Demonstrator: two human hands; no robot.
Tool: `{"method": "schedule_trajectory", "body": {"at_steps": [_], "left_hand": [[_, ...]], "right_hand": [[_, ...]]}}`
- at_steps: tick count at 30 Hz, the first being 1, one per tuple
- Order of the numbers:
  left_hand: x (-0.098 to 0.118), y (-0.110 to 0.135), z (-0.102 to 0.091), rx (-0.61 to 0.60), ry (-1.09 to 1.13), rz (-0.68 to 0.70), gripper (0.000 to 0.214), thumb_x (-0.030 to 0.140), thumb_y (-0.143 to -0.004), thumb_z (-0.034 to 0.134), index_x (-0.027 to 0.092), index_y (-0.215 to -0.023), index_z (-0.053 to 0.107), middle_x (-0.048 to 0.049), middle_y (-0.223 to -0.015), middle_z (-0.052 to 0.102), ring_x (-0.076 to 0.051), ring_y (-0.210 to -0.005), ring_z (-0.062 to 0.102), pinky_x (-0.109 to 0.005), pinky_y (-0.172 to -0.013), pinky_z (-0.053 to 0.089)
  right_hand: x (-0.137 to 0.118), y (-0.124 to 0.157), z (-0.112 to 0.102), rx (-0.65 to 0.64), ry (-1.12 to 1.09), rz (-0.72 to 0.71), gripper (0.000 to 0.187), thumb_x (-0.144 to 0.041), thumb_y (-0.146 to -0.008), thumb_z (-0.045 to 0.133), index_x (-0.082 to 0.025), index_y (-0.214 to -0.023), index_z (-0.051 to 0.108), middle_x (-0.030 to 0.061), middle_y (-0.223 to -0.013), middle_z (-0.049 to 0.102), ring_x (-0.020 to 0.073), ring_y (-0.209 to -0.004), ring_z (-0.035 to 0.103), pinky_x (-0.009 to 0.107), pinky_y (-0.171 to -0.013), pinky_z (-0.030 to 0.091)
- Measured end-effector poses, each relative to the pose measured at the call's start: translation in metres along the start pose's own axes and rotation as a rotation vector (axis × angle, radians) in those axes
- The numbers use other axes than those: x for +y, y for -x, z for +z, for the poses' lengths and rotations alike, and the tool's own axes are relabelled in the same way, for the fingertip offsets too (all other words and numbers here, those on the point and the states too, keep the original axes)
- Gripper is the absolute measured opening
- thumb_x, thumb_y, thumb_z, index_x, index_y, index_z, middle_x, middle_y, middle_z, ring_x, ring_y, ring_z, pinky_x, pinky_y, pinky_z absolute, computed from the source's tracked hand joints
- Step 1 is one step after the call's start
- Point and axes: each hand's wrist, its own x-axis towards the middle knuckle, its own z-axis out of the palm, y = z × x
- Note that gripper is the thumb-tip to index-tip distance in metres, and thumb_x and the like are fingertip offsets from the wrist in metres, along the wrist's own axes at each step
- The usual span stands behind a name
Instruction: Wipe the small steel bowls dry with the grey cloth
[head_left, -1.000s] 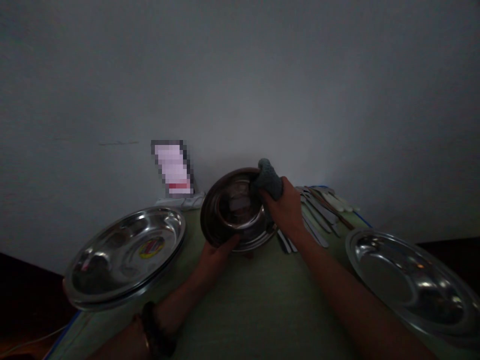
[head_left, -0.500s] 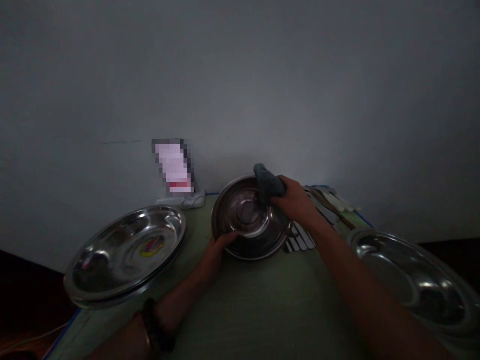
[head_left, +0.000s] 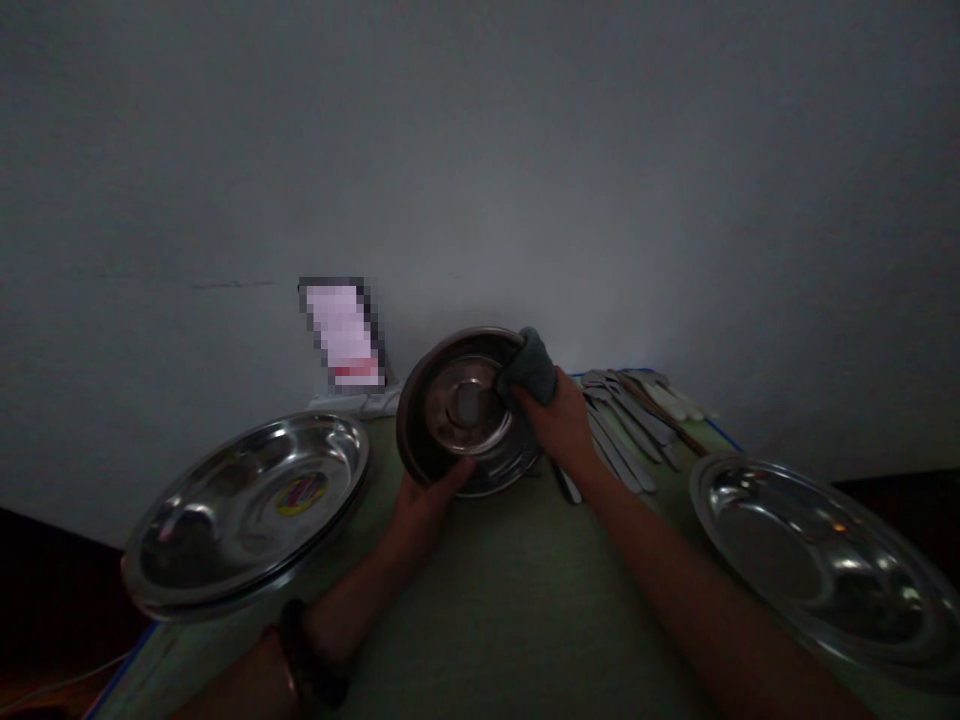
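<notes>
A round steel bowl [head_left: 469, 440] is tilted toward me above the table, its shiny inside facing me. My left hand [head_left: 431, 500] grips its lower left rim, thumb over the edge and the other fingers hidden beneath. In my right hand [head_left: 559, 420] is a bunched grey-green cloth [head_left: 531, 368], pressed against the bowl's upper right rim. Part of that rim is covered by the cloth and fingers. Just right of the bowl lies a row of metal cutlery [head_left: 622, 440], partly hidden behind my right forearm.
Large steel basins [head_left: 247, 520], stacked, stand on the left; another steel basin [head_left: 825, 570] sits on the right. A phone with a blurred screen [head_left: 343, 335] leans by the wall [head_left: 480, 180] on a white object. The green table [head_left: 510, 620] has blue edging.
The bowl has moved left and slightly up, with both hands following. The cloth now wraps over the upper right rim. More of the cutlery shows.
</notes>
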Motion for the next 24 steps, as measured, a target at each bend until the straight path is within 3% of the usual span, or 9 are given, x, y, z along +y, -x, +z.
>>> {"method": "schedule_trajectory", "body": {"at_steps": [3,5,9,13,16,20,24], "left_hand": [[0.005,0.001,0.004,0.003,0.133,-0.041,0.063,0.028,-0.064,0.079,0.019,-0.123,0.058,-0.0071,-0.125,0.065,-0.027,-0.128,0.047,-0.042,-0.110,0.035],[0.006,0.000,0.005,-0.033,0.195,-0.101,0.061,0.027,-0.063,0.079,0.017,-0.119,0.060,-0.0078,-0.116,0.070,-0.028,-0.125,0.051,-0.041,-0.107,0.038],[0.000,-0.002,0.001,-0.103,0.244,-0.190,0.048,0.030,-0.058,0.078,0.015,-0.103,0.069,-0.0093,-0.106,0.073,-0.032,-0.109,0.063,-0.043,-0.096,0.048],[-0.009,-0.001,-0.007,-0.248,0.143,-0.243,0.040,0.039,-0.060,0.075,0.014,-0.092,0.071,-0.0127,-0.102,0.074,-0.037,-0.091,0.069,-0.047,-0.073,0.057],[-0.010,0.001,-0.012,-0.259,0.002,-0.173,0.040,0.038,-0.061,0.077,0.016,-0.093,0.071,-0.0121,-0.110,0.072,-0.036,-0.103,0.065,-0.046,-0.082,0.055],[-0.001,0.003,-0.009,-0.223,-0.163,-0.056,0.048,0.032,-0.055,0.083,0.019,-0.098,0.069,-0.0109,-0.108,0.072,-0.034,-0.110,0.061,-0.046,-0.097,0.047],[0.004,0.003,-0.002,-0.218,-0.112,-0.107,0.049,0.034,-0.055,0.083,0.016,-0.097,0.068,-0.0121,-0.096,0.075,-0.035,-0.095,0.068,-0.049,-0.081,0.055]], "right_hand": [[0.007,0.014,0.020,-0.063,-0.136,0.067,0.032,-0.033,-0.075,0.061,-0.017,-0.102,0.060,0.0116,-0.100,0.069,0.0251,-0.092,0.064,0.037,-0.079,0.047],[0.009,0.014,0.022,-0.119,-0.143,0.075,0.034,-0.030,-0.074,0.061,-0.017,-0.105,0.060,0.0120,-0.105,0.069,0.0255,-0.098,0.063,0.039,-0.083,0.047],[0.008,-0.007,-0.001,-0.135,-0.009,0.064,0.031,-0.029,-0.070,0.064,-0.015,-0.098,0.063,0.0127,-0.096,0.070,0.0263,-0.088,0.064,0.037,-0.075,0.048],[0.001,-0.025,-0.027,-0.175,0.076,-0.021,0.026,-0.026,-0.065,0.067,-0.017,-0.089,0.064,0.0053,-0.082,0.069,0.0215,-0.076,0.061,0.032,-0.067,0.045],[-0.004,-0.027,-0.032,-0.191,0.093,-0.058,0.024,-0.031,-0.065,0.067,-0.018,-0.084,0.064,0.0037,-0.077,0.068,0.0200,-0.072,0.059,0.030,-0.063,0.042],[-0.003,-0.021,-0.025,-0.149,0.034,-0.025,0.032,-0.042,-0.069,0.066,-0.016,-0.088,0.065,0.0075,-0.081,0.069,0.0220,-0.074,0.061,0.032,-0.065,0.043],[0.007,-0.006,-0.004,-0.122,-0.049,0.063,0.034,-0.040,-0.074,0.062,-0.015,-0.097,0.064,0.0119,-0.093,0.071,0.0251,-0.085,0.064,0.035,-0.073,0.047]]}}
